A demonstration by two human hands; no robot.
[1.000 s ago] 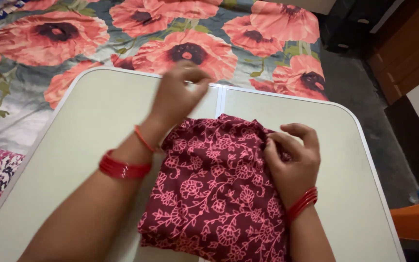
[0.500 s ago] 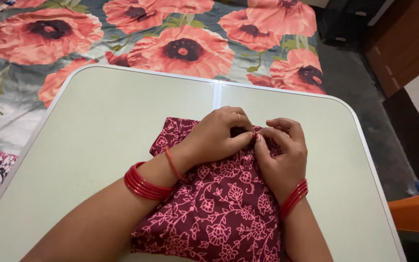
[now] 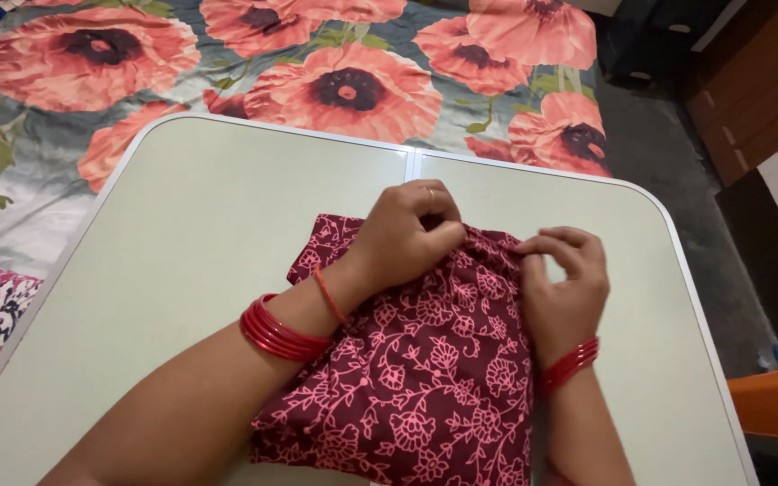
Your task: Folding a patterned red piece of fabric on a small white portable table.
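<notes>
Both hands rest on one folded maroon cloth with a pink floral print (image 3: 416,378), which lies in the middle of the pale green folding tabletop (image 3: 182,243). Curled into a loose fist, the left hand (image 3: 407,236) presses and bunches the cloth's far edge, a ring on one finger and a stack of red bangles (image 3: 276,331) plus one thin orange band at the wrist. Just beside it, the right hand (image 3: 565,286) pinches the same edge at the right corner with its fingertips; a second stack of red bangles (image 3: 569,364) circles that wrist. Beyond the tabletop lies one bed sheet with large red poppies (image 3: 227,63). Half a second ago the two hands met fingertip to fingertip; now they sit slightly apart.
</notes>
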